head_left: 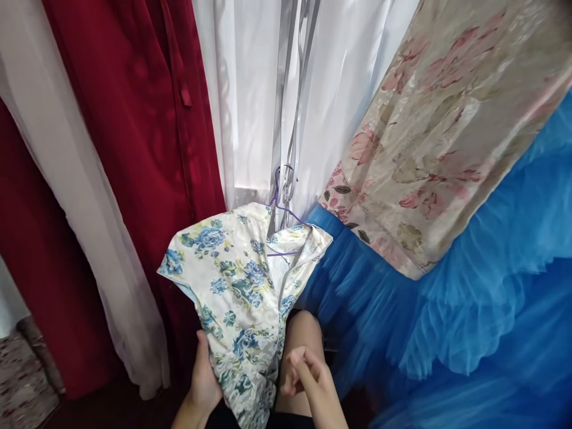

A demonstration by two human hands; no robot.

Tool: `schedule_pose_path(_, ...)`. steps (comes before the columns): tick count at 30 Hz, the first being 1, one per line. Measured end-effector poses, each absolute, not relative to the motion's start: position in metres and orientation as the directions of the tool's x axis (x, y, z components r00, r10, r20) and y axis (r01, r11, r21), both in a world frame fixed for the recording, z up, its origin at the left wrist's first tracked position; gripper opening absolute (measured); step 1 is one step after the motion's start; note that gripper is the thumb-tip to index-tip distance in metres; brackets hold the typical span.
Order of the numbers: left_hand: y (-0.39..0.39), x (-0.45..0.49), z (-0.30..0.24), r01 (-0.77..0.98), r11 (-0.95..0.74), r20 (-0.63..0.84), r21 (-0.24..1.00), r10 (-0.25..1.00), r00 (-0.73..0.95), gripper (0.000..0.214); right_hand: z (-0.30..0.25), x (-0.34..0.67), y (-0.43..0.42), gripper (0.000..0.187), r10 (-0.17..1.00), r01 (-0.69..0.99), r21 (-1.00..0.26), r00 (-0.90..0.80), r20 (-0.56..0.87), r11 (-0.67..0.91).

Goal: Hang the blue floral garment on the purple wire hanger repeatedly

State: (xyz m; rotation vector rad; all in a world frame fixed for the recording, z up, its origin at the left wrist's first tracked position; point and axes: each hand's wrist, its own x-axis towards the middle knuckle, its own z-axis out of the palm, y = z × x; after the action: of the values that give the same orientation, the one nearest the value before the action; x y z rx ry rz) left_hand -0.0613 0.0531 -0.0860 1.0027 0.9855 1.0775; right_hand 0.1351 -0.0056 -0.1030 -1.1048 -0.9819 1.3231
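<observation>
A white dress with blue flowers [241,280] hangs on a purple hanger [286,214] in front of me, among other garments. My left hand [203,378] grips the lower left edge of this dress, thumb up along the cloth. My right hand [306,372] is closed at the dress's lower right edge, fingers curled and pinched together; whether cloth is in them I cannot make out. A bare knee [304,330] shows between the dress and my right hand.
A dark red garment [134,149] and sheer white fabric [67,179] hang at the left. White curtains [250,89] hang behind. A cream dress with pink flowers [447,131] and a blue tulle skirt [469,298] fill the right side.
</observation>
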Motion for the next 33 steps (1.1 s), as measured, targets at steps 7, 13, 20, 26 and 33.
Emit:
schedule_pose_path(7,0.030,-0.049,-0.101,-0.359,0.250,-0.233,0.899,0.968,0.091,0.084,-0.067,0.115,0.035,0.041,0.994,-0.083,-0.992,0.045,0.096,0.100)
schedule_pose_path(13,0.048,-0.063,-0.114,-0.237,0.066,-0.102,0.969,0.984,-0.147,0.061,-0.065,0.123,0.023,0.049,0.985,-0.114,-0.989,0.153,0.075,0.093)
schedule_pose_path(20,0.046,-0.064,-0.138,0.266,-0.399,0.479,0.877,0.768,-0.425,0.037,-0.067,0.110,0.003,0.051,0.992,-0.157,-0.987,0.109,-0.058,-0.040)
schedule_pose_path(26,0.027,-0.015,-0.124,0.186,-0.433,0.438,0.882,0.899,0.016,0.015,-0.068,0.089,0.007,0.047,0.998,-0.177,-0.984,0.037,-0.041,-0.034)
schedule_pose_path(33,0.033,0.000,-0.114,0.261,-0.499,0.464,0.826,0.866,0.189,0.017,-0.001,0.122,0.076,0.037,0.975,-0.024,-0.987,0.159,0.155,0.161)
